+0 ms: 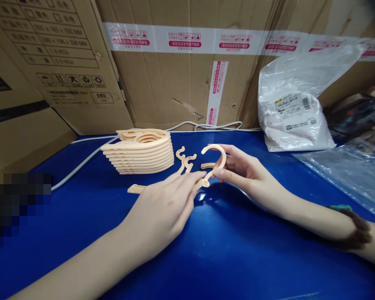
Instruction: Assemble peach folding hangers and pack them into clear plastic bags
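Head view, and here's the right hand (248,171), thumb and fingers pinched together on a curved peach plastic hook (221,156)! The left hand (167,202) lies palm-down, fingers curled in over a slim peach plastic bar (202,184); one end pokes out at left, the other appears to meet the hook's stem, right between the hands. Just beyond, loose peach plastic pieces with hooked tips (190,158) lie on the glossy blue tabletop (225,250), a neat stack of peach plastic hanger parts (140,156) to their left.
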Motion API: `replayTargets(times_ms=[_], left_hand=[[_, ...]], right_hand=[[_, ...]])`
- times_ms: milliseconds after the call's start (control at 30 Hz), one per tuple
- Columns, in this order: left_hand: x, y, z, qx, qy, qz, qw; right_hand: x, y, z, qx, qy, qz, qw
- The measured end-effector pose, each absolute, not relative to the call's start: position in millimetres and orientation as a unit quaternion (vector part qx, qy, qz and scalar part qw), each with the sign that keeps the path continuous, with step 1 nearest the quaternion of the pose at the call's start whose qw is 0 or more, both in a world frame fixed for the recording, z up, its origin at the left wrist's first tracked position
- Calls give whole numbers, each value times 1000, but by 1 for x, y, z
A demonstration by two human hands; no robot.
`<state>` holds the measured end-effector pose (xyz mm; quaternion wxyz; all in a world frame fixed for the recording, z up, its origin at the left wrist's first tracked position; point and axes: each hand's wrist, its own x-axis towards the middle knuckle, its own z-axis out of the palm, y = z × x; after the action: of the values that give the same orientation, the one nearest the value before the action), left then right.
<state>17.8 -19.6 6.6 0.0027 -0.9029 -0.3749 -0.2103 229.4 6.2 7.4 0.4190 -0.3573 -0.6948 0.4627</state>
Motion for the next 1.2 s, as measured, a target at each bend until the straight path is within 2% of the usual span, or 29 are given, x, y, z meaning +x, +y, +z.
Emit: replayTargets(times_ms=[233, 467, 633, 833, 1067, 1200], left_hand=[[16, -22, 10, -843, -456, -228, -173], [14, -8, 9, -745, -472, -290, -372], [12, -1, 7, -664, -472, -299, -497], [10, 3, 5, -599, -495, -313, -546], [11, 0, 12, -580, -509, -323, -547], [12, 0, 14, -577, -508, -341, -541]], right_hand=[[234, 9, 9, -330, -781, 391, 358], [253, 35, 11, -323, -904, 77, 269], [259, 43, 3, -390, -904, -26, 177], [258, 43, 3, -425, -892, -36, 152], [247, 26, 9, -394, -893, 111, 187], [242, 15, 12, -394, -901, 82, 162]])
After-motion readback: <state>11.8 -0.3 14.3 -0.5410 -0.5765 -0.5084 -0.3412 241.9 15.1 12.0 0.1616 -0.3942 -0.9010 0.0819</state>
